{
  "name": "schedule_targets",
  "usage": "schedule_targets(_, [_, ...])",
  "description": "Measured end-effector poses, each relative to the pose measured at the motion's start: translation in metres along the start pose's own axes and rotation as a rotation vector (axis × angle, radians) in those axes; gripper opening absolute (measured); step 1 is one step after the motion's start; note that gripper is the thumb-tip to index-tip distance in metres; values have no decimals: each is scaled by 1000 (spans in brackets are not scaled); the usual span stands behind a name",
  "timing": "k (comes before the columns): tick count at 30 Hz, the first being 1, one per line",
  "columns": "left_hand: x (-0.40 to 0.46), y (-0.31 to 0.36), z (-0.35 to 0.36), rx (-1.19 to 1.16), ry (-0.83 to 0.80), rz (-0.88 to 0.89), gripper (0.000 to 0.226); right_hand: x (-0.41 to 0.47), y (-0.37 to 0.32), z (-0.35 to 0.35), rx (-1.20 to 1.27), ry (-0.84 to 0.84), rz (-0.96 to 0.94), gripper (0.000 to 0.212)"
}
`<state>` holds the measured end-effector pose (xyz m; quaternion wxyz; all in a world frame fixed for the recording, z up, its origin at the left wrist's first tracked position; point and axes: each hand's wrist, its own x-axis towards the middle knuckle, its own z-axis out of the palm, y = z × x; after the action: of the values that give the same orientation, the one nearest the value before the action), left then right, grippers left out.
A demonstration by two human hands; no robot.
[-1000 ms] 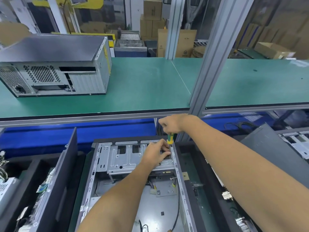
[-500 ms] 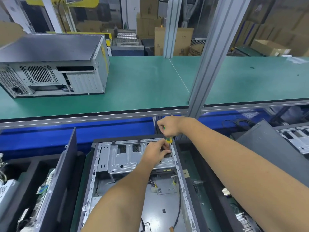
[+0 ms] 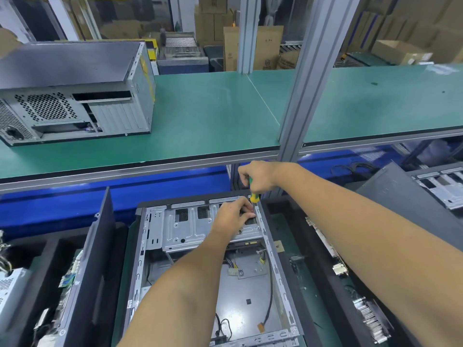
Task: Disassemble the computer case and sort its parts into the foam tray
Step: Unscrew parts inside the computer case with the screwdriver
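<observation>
Head view: in the lower middle of the frame an opened computer case [image 3: 208, 284] lies with its side off, showing a silver drive cage [image 3: 190, 229] at its far end and loose cables [image 3: 269, 291] on its grey floor. The left hand [image 3: 233, 216] rests on the cage's right end, fingers curled onto the metal near the screwdriver tip. The right hand [image 3: 258, 176] is just above it, its grip clamped round a green-and-yellow screwdriver [image 3: 253, 195] held upright at the case's far right corner.

At lower left a black foam tray [image 3: 37, 259] holds a dark panel [image 3: 92, 266] standing on edge, a circuit board [image 3: 67, 284] beside it and a silver perforated box [image 3: 10, 286] (only partly in frame). At lower right, further black compartments [image 3: 325, 284] carry connector-edged cards [image 3: 328, 246] and a finned part [image 3: 370, 319], blurred.

On the green counter [image 3: 213, 116] in the upper left sits a second, closed case [image 3: 72, 93]. Cardboard boxes [image 3: 265, 46] are stacked behind.
</observation>
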<state>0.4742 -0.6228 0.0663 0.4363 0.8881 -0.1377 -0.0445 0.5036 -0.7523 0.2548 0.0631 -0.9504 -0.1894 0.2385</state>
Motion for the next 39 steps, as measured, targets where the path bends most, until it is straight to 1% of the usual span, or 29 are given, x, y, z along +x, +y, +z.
schedule_targets(1, [0,0,0,0,-3,-4,17,1,1,3,-36,35,22,11])
schedule_targets(4, [-1,3,-1,19,-6,-8,20,4,-1,5,-302,124,81,21])
schedule_targets(5, [-1,3,-1,27,-6,-9,21,6,-2,5,-309,122,72,20])
schedule_targets(7, [-1,4,-2,33,-12,-17,22,7,-5,5,-215,79,28,16])
schedule_targets(10, [-1,5,-2,42,-15,-12,19,6,-6,6,48,42,-49,14])
schedule_targets(12, [-2,5,-2,24,-12,-20,20,4,-7,5,53,8,-19,8])
schedule_targets(13, [-2,6,-2,18,-10,-28,20,4,-8,4,-10,1,16,7])
schedule_targets(15, [-3,7,-2,11,-10,-39,19,4,-9,3,-255,36,103,20])
schedule_targets(16, [-3,7,-2,4,-10,-40,18,4,-9,3,-321,61,123,24])
schedule_targets(18, [-3,5,-2,-2,-13,-35,19,6,-6,4,-274,77,86,17])
schedule_targets(20, [-2,5,-1,-2,-9,-25,20,4,-3,3,-209,47,28,7])
schedule_targets(21, [-2,5,-1,-4,-9,-24,20,0,-1,2,-184,32,12,7])
schedule_targets(25, [-3,4,1,8,-5,-12,20,-4,2,5,-28,15,-26,19])
schedule_targets(26, [-3,4,1,-1,-6,-18,21,-4,0,7,-54,33,-9,20])
schedule_targets(27, [-2,4,0,-13,-7,-25,23,-5,-3,8,-155,65,14,23])
schedule_targets(29, [-3,3,0,-19,-6,-32,23,-5,-10,11,-396,133,39,37])
schedule_targets(30, [-3,3,1,-13,-4,-32,23,-3,-12,11,-452,143,22,40])
schedule_targets(31, [-3,4,1,-6,-6,-33,21,-3,-15,11,-472,137,-3,38])
schedule_targets(33, [-1,3,1,-10,-16,-36,19,0,-14,10,-429,105,-44,25])
schedule_targets(34, [-1,1,2,-11,-20,-35,17,0,-13,9,-359,90,-52,17])
schedule_targets(35, [0,1,2,-1,-19,-27,15,0,-10,8,-268,86,-66,13])
schedule_targets(37, [1,0,2,26,-21,-13,13,-3,-8,8,-131,84,-93,19])
schedule_targets(39, [1,-2,3,18,-21,-17,13,-4,-9,8,-168,80,-65,20])
